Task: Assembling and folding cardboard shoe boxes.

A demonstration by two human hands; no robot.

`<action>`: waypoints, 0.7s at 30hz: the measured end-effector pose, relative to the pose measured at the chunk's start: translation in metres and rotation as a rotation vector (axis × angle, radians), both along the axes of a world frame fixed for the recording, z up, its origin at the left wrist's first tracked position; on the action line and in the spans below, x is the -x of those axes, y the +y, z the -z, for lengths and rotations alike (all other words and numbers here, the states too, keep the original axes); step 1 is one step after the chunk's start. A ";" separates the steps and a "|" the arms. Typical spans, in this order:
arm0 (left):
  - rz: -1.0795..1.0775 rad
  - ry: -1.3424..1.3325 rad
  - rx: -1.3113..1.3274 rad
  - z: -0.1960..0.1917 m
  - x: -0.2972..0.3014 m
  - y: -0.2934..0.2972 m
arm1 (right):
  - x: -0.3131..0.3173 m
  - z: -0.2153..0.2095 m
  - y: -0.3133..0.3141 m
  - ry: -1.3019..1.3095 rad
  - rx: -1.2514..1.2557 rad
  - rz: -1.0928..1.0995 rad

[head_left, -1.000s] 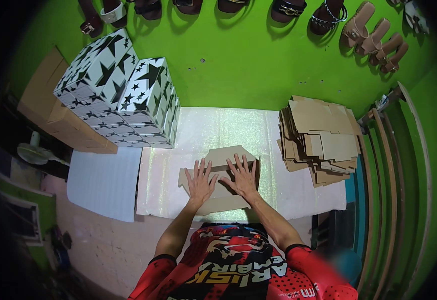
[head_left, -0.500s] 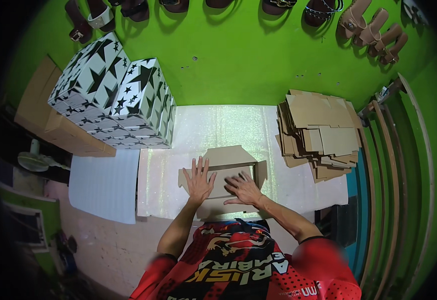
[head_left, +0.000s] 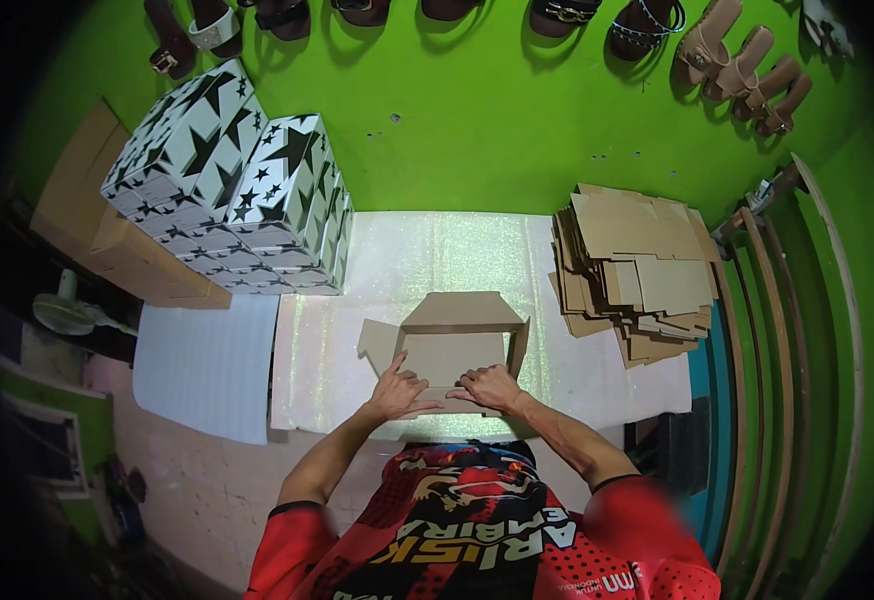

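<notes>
A plain brown cardboard box (head_left: 454, 352), partly folded, lies in front of me on the table. Its far wall and right wall stand raised, while the left flap spreads outward. My left hand (head_left: 397, 392) is at its near left corner, index finger stretched along the left side, thumb pointing right and the other fingers bent over the near panel. Beside it, my right hand (head_left: 491, 389) has its fingers curled over the same near panel, with its thumb reaching left. Both thumbs lie along the near edge. The palms hide part of that panel.
Stacked white boxes with black stars (head_left: 202, 150) stand at the far left. Flat cardboard blanks (head_left: 642, 240) are piled at the right of the shimmering white table (head_left: 327, 350). Sandals (head_left: 557, 18) hang on the green wall. A wooden rack (head_left: 772, 370) stands right; a fan (head_left: 57, 312) is left.
Both hands have drawn nearer to me and closed from flat on the cardboard onto its near panel. The far wall now stands higher, and the inside of the box shows.
</notes>
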State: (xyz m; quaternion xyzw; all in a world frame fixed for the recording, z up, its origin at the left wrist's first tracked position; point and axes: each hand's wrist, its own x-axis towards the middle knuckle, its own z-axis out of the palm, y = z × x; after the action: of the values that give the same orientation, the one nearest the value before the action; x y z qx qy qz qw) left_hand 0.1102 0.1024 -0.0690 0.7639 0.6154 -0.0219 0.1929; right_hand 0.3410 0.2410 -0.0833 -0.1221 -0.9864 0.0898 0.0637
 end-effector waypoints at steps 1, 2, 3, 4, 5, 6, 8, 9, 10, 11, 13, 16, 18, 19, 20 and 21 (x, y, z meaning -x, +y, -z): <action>-0.015 0.008 0.026 0.001 -0.001 0.004 | 0.002 0.002 0.003 0.029 -0.002 -0.022; -0.028 0.016 0.051 0.001 -0.001 0.006 | 0.003 0.004 0.005 0.058 -0.005 -0.042; -0.021 0.018 0.048 0.000 0.000 0.005 | 0.001 0.005 0.006 0.060 -0.008 -0.035; -0.042 -0.048 -0.036 -0.002 0.001 0.000 | 0.002 -0.002 0.006 0.019 0.013 0.022; -0.061 -0.113 -0.124 -0.007 0.002 0.001 | 0.003 -0.013 0.006 -0.020 0.032 0.081; -0.067 -0.108 -0.126 -0.008 0.004 0.002 | 0.009 -0.036 0.004 -0.112 0.146 0.133; -0.193 -0.030 -0.484 -0.013 -0.005 0.009 | 0.007 -0.035 0.009 0.165 -0.096 0.254; -0.263 -0.002 -0.348 -0.014 -0.004 0.021 | 0.007 -0.034 0.015 0.105 -0.045 0.388; -0.268 0.003 -0.348 -0.010 0.000 0.024 | 0.007 -0.036 0.018 0.104 -0.038 0.488; -0.377 -0.049 -0.338 -0.005 0.003 0.028 | 0.006 -0.038 0.020 0.102 -0.030 0.588; -0.494 -0.121 -0.330 0.005 0.009 0.032 | -0.001 -0.034 0.026 0.019 0.052 0.679; -0.526 -0.089 -0.331 0.007 0.003 0.042 | -0.012 -0.016 0.038 0.070 0.241 0.731; -0.564 -0.112 -0.328 0.010 0.001 0.044 | -0.014 -0.010 0.039 0.204 0.363 0.693; -0.615 -0.134 -0.333 0.013 0.001 0.045 | -0.013 -0.011 0.035 0.209 0.362 0.682; -0.616 -0.132 -0.330 0.015 0.004 0.046 | -0.011 -0.013 0.030 0.215 0.361 0.671; -0.646 -0.202 -0.350 0.017 0.010 0.045 | -0.009 -0.015 0.026 0.196 0.382 0.681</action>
State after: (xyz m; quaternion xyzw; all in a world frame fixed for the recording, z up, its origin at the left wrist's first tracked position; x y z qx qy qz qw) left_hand 0.1001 0.1472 -0.0862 0.5503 0.7968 0.2207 0.1163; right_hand 0.3501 0.2671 -0.0687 -0.4422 -0.8445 0.2564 0.1597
